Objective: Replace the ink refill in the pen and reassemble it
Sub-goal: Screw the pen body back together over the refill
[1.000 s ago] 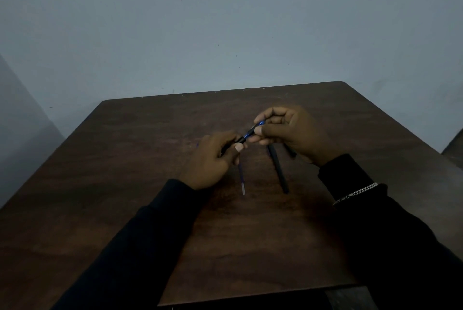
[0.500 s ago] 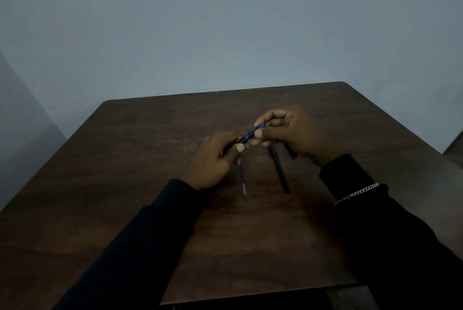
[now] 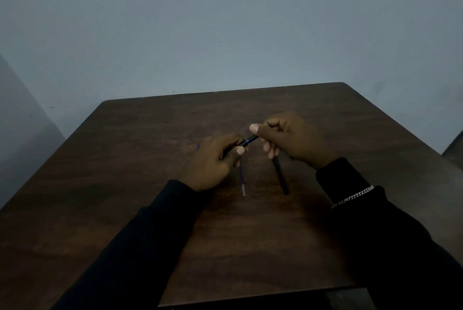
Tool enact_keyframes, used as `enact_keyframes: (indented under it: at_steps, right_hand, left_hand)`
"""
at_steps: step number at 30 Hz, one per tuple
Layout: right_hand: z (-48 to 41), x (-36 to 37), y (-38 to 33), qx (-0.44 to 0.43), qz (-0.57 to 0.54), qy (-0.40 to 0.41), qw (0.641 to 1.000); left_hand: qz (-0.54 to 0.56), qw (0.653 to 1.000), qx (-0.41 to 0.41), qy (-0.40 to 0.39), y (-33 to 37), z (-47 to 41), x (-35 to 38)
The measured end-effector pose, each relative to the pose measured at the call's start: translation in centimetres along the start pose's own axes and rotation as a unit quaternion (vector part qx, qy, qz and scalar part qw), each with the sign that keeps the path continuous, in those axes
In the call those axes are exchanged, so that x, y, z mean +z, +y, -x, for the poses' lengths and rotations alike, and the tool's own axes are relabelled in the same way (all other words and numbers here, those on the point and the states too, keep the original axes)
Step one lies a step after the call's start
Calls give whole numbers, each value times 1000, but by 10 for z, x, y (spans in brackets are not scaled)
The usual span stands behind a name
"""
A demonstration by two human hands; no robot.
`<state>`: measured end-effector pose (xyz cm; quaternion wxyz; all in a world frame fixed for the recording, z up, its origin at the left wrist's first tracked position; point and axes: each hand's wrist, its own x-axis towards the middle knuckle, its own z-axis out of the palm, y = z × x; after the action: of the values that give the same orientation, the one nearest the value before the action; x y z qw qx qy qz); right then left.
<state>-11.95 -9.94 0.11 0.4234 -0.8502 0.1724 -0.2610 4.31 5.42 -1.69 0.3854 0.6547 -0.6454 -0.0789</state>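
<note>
Left hand [image 3: 213,162]: grip clamped round the lower end of the pen [image 3: 246,142].
Pen: slim dark cylinder with a blue glint at mid-length, held above the counter [image 3: 150,209] at centre, slanting from 8 to 2 o'clock. Any print on it is too dim to read.
Refill [image 3: 242,179]: thin bluish rod with a pale tip, flat on the counter at 6 o'clock from the left thumb.
Black tube [image 3: 280,175]: matte and straight, just right of the refill.
Right hand [image 3: 290,139]: grip pinched on the pen's upper end.
Chain bracelet [image 3: 353,196]: metallic links over a dark sleeve.
Counter: dark wood grain.
</note>
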Motion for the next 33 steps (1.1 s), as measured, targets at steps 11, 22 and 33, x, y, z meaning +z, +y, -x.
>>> enact_keyframes:
  at_steps: [11,22,33]
  right_hand:
    - [1,-6,-2,-6,-81,-6,997]
    - [3,3,-6,-24,49,39,998]
    - [1,-3,-4,-11,-38,-6,999]
  left_hand:
    - [0,1000,-6,12,-2,-1,-1]
    - [-4,1000,-3,2,1,0,0]
    - [-19,1000,12,8,1,-1,-1]
